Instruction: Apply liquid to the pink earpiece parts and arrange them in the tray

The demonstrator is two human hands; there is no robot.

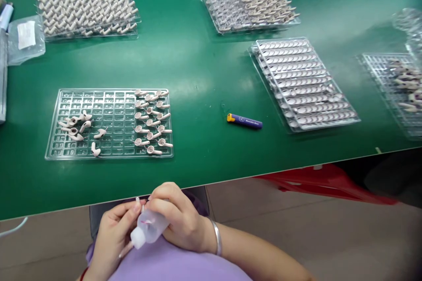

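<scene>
Close to my body, below the table's front edge, my right hand [184, 219] is wrapped round a small translucent squeeze bottle [153, 226] with a white cap. Beside it, my left hand [115, 232] pinches a small white earbud shell [137, 202], partly hidden by the fingers. The two hands meet at the fingertips. On the table beyond them lies a clear plastic tray [114, 156]. White earbud shells [153, 135] stand in rows at its right end, with thin wires showing on some. A loose heap of earbud shells [74, 128] sits towards its left.
Full trays of white parts [87, 11] stand at the back left, others [250, 9] at the back middle. A stacked tray [306, 83] lies to the right, near a purple lighter [244, 121]. A plastic bag [26, 39] is at left, a red stool [316, 184] below the edge.
</scene>
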